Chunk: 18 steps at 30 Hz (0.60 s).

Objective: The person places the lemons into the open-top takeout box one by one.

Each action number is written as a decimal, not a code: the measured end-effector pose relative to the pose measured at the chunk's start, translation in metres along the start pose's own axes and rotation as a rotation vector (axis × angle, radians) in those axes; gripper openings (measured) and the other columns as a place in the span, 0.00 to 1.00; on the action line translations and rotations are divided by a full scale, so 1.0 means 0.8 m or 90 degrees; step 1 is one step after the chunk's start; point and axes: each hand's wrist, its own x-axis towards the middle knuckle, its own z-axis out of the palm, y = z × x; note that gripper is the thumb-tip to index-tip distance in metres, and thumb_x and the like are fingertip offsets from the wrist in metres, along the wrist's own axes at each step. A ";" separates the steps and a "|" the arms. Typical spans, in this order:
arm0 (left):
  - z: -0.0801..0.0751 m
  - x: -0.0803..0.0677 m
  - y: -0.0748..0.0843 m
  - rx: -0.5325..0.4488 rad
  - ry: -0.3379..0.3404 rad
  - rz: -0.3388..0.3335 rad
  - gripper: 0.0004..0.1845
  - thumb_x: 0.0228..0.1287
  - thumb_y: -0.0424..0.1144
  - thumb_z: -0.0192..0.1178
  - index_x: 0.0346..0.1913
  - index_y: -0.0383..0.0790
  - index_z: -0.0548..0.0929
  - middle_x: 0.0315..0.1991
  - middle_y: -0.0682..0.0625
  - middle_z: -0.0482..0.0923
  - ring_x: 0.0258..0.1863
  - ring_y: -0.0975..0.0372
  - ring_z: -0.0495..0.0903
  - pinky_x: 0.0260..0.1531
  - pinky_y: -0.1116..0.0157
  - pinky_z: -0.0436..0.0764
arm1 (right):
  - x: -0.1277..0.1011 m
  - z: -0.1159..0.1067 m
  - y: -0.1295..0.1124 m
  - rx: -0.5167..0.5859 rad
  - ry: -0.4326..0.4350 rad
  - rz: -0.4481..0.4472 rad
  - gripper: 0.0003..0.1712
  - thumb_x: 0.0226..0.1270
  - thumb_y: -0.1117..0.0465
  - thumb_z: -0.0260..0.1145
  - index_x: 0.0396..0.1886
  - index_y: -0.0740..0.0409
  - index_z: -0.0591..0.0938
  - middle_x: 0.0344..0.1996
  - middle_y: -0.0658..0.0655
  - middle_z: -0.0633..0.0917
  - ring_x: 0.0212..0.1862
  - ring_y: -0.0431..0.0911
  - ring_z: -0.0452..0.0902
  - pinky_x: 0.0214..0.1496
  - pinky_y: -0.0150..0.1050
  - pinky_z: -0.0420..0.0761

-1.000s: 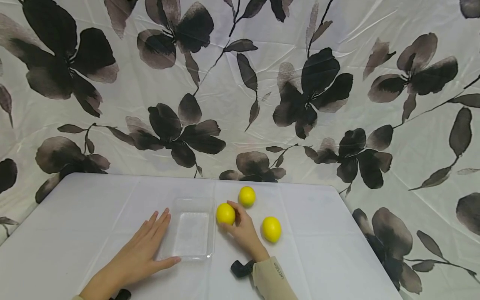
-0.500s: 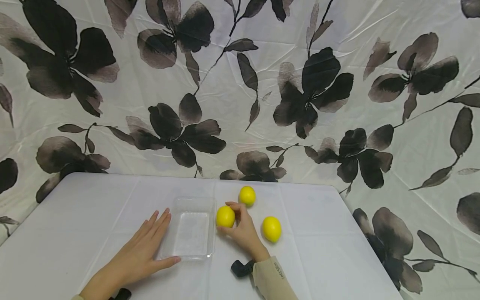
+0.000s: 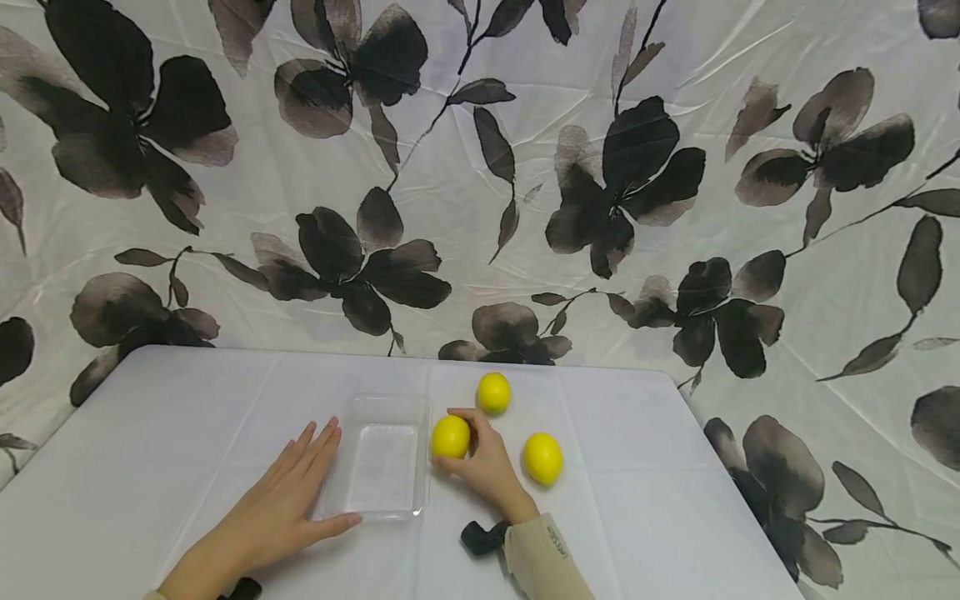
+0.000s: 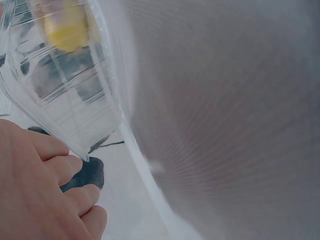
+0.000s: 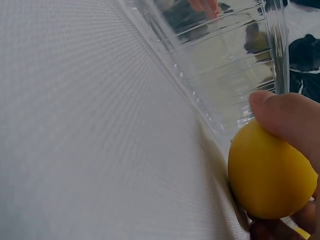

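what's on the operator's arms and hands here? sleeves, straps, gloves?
No gloves: both hands are bare. The right hand comes out of a beige sleeve with small dark lettering near the cuff, and a black strap sits at that wrist. A black strap piece shows at the left hand's wrist.

You can see a tiny line of dark writing on your right sleeve (image 3: 553,542) near the cuff, but the letters are too small for you to read.
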 end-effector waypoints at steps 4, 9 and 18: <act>0.000 -0.001 -0.001 0.007 0.003 0.004 0.59 0.58 0.73 0.58 0.77 0.31 0.51 0.79 0.42 0.46 0.79 0.54 0.35 0.76 0.63 0.34 | 0.002 0.001 0.006 -0.029 0.022 0.007 0.39 0.52 0.57 0.80 0.63 0.51 0.71 0.57 0.50 0.77 0.57 0.45 0.72 0.66 0.43 0.72; 0.000 -0.001 -0.002 0.007 0.004 0.006 0.59 0.58 0.73 0.58 0.78 0.32 0.50 0.79 0.43 0.45 0.79 0.54 0.35 0.76 0.64 0.33 | 0.003 0.000 0.001 -0.053 0.075 -0.006 0.39 0.49 0.53 0.80 0.60 0.53 0.73 0.51 0.51 0.80 0.50 0.46 0.74 0.55 0.40 0.77; -0.001 -0.001 -0.002 -0.003 0.003 0.000 0.59 0.58 0.73 0.58 0.78 0.32 0.51 0.79 0.41 0.47 0.79 0.53 0.36 0.76 0.61 0.36 | 0.012 -0.001 -0.026 -0.050 0.143 0.024 0.37 0.50 0.49 0.80 0.58 0.54 0.74 0.49 0.51 0.81 0.49 0.46 0.74 0.52 0.41 0.78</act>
